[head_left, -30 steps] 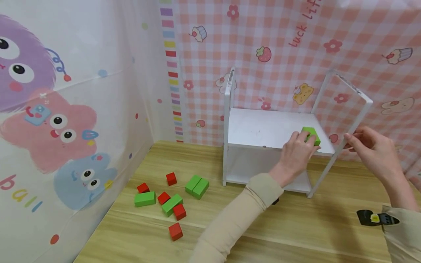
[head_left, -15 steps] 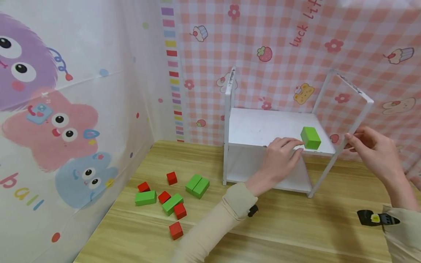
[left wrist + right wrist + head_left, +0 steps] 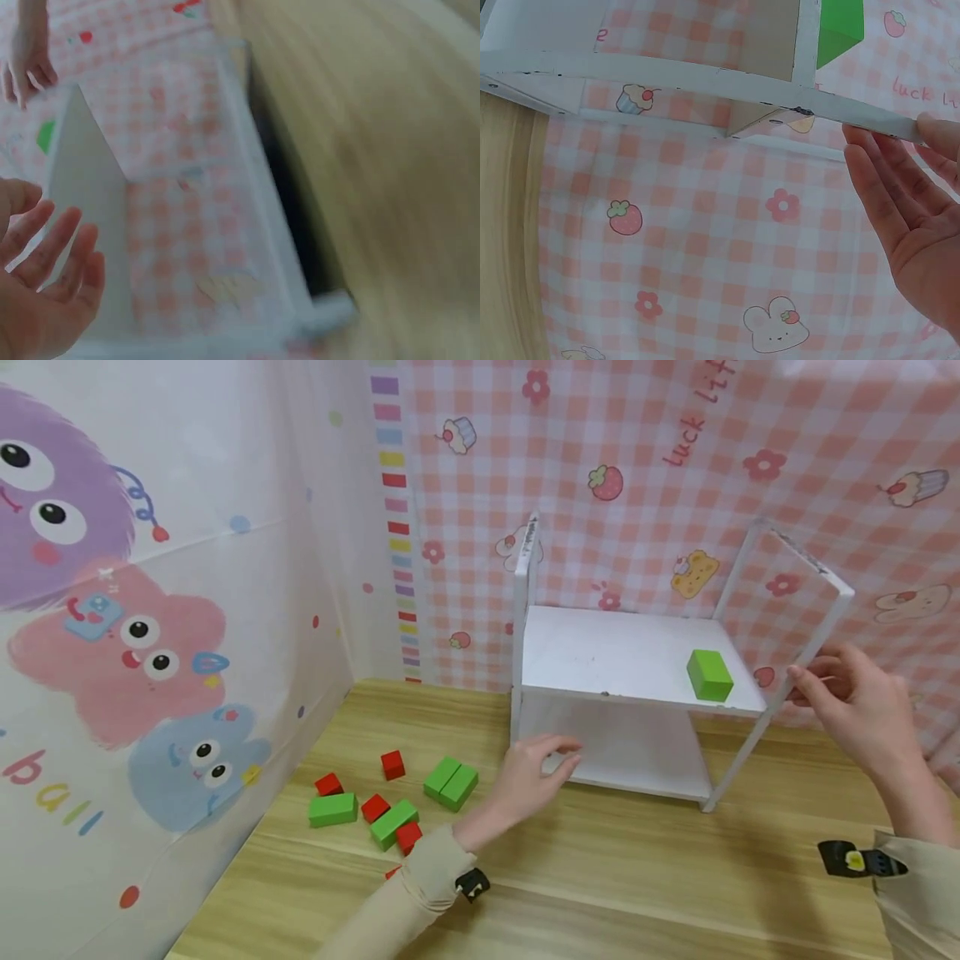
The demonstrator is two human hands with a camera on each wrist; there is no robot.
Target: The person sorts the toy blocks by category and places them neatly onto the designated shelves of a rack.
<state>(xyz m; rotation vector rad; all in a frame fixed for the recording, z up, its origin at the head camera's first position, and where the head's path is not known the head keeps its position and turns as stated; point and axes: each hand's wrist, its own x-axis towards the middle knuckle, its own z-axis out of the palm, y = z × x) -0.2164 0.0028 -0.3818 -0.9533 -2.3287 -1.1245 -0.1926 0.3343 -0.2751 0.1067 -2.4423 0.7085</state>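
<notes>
In the head view my left hand [image 3: 525, 778] hangs in front of the shelf's lower left side, fingers loosely bent and holding nothing. The left wrist view shows those fingers [image 3: 56, 262] apart from the white panel. My right hand [image 3: 862, 710] pinches the front right post of the white two-tier shelf [image 3: 592, 652]; its thumb and fingers meet the post in the right wrist view too. One green block [image 3: 708, 677] stands on the upper tier near the right end, touched by neither hand.
Left of the shelf, a pair of green blocks [image 3: 451, 784] lies side by side on the wooden table [image 3: 615, 877]. Farther left are more green blocks [image 3: 333, 810] and several red cubes [image 3: 392, 765]; my left sleeve partly covers one cube. A checked cloth [image 3: 637, 410] hangs behind.
My left hand has let go of the green block on the upper tier and moved left and down toward the table. The right hand keeps its hold on the post.
</notes>
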